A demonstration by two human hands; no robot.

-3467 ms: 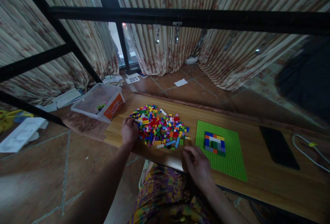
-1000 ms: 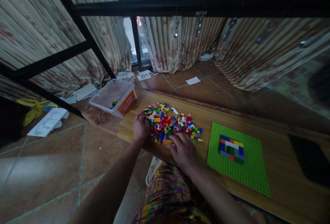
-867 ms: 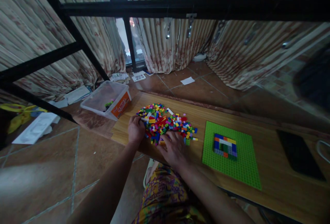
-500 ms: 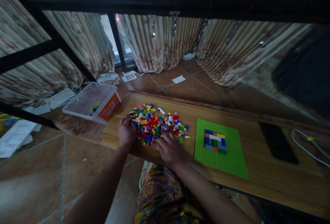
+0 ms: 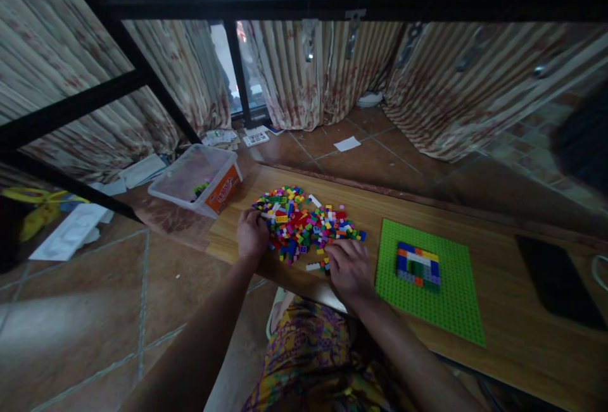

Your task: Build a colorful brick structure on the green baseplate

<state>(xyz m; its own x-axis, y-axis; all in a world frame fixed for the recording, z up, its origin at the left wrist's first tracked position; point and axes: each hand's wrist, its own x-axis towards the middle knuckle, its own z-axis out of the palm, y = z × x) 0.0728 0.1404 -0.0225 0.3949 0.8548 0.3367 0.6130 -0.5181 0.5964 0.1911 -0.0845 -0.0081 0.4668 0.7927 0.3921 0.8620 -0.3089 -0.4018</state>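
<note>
A loose pile of small colourful toy bricks [image 5: 304, 225] covers the middle of the wooden table. At the pile's left edge is my left hand [image 5: 253, 235], its fingers curled in among the bricks; what they hold, if anything, is hidden. My right hand [image 5: 351, 266] lies palm down at the near right side, fingers stretched over a few bricks. Just left of those fingers is a white brick [image 5: 313, 267]. To the right lies a green baseplate [image 5: 456, 298] bearing a square, multicoloured brick build [image 5: 418, 266] with a hollow middle.
A clear plastic bin [image 5: 190, 178] with an orange label stands beyond the table's left end, a few green pieces inside. A flat black object [image 5: 560, 279] lies right of the baseplate. A dark metal bar [image 5: 304, 2] crosses above the far side.
The view has turned left, so everything sits farther right. My right hand has moved right along the pile's near edge, and a white brick now shows beside it. My left hand stays at the left edge.
</note>
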